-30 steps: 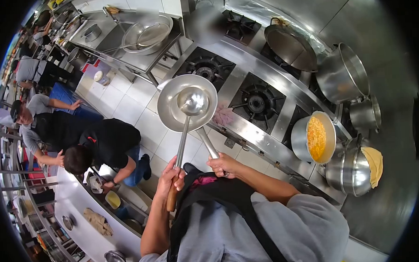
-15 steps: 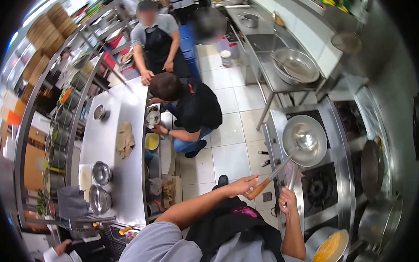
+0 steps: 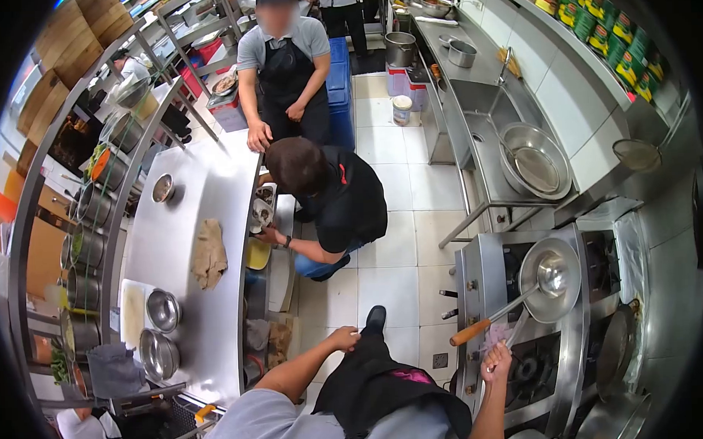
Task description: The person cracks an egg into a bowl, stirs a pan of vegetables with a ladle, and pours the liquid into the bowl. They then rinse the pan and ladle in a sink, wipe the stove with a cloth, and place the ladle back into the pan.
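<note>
My right hand point(image 3: 496, 361) is closed around the metal handle of a wok point(image 3: 571, 301) on the stove. Just above that hand, a pink cloth point(image 3: 495, 336) shows beside the handle. A ladle point(image 3: 498, 313) rests with its bowl in the wok and its wooden grip sticking out over the stove's front edge. My left hand point(image 3: 344, 338) is in front of my apron, away from the ladle. Its fingers are curled in, and whether they hold anything is hidden.
A burner point(image 3: 527, 372) is near my right hand. A steel table point(image 3: 182, 249) stands left with bowls point(image 3: 159, 354) and a brown cloth point(image 3: 209, 255). A person point(image 3: 335, 197) crouches in the aisle; another person point(image 3: 284, 75) stands behind. A sink point(image 3: 475, 107) is at right.
My left hand has moved left, away from the ladle's wooden grip. The ladle now lies in the wok by itself. My right hand stays on the wok handle, and the view has shifted.
</note>
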{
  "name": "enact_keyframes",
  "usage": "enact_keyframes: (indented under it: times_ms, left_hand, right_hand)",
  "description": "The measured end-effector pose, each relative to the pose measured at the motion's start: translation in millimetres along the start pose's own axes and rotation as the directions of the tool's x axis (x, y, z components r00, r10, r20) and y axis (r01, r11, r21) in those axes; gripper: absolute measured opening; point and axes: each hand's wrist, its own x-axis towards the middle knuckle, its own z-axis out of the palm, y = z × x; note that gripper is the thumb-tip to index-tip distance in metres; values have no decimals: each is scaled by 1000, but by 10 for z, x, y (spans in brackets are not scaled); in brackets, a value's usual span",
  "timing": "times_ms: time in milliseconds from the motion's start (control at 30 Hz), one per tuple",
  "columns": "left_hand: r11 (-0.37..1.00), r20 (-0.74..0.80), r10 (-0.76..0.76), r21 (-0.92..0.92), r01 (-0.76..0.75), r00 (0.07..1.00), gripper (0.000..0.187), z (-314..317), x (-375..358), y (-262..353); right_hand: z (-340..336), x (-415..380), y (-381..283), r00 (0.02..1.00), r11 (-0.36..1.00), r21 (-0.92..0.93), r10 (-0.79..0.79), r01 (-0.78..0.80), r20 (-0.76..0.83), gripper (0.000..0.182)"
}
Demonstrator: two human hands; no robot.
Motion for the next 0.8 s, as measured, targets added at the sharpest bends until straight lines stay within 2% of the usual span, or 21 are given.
enact_keyframes:
  times_ms: [33,67,133,167,233,333,433,500,600,667,800]
  left_hand:
    - [995,-45,-21,101,26,999,53,-116,121,-93]
    - [994,-37,-16,105,20,999,53,-213,188,-157]
    - [980,-137,-12,197,39,990,49,-429,312,-269]
    - [979,-129,-5,202,31,992,49,-564,364,-261]
    - [944,-94,-93,309,118,991,45,-817,476,-236]
    - [940,-81,-144,299,162,986,41,-1111,638,-144]
    - [917,-80,-119,374,141,990,39,-1295,719,60]
    - [900,-69,-107,418,126,992,38,-1336,779,131]
    - [929,-66,-33,366,55,997,42,-1277,885,221]
    - [931,-48,-90,352,102,995,51,-1198,910,343]
    - [928,-37,-71,364,79,997,52,-1034,789,480]
  right_hand:
    - [151,-58,-5,1000,1000,4,-24,24,-15,30]
    - [259,-81,-9,998,999,8,-49,50,-32,31]
    - [245,-100,19,998,997,40,-67,68,-18,30]
    - [252,-115,18,997,995,58,-76,77,-19,29]
    - [307,-151,15,995,993,73,-95,96,-23,29]
    - [435,-288,30,986,988,58,-135,141,-98,30]
    - [288,-398,98,981,981,94,-159,170,-116,33]
    - [157,-445,130,978,977,117,-160,176,-133,34]
    - [-26,-513,197,967,970,151,-161,192,-198,33]
    - [-154,-576,227,969,963,197,-143,184,-204,33]
    - [-435,-697,296,955,949,237,-144,207,-258,33]
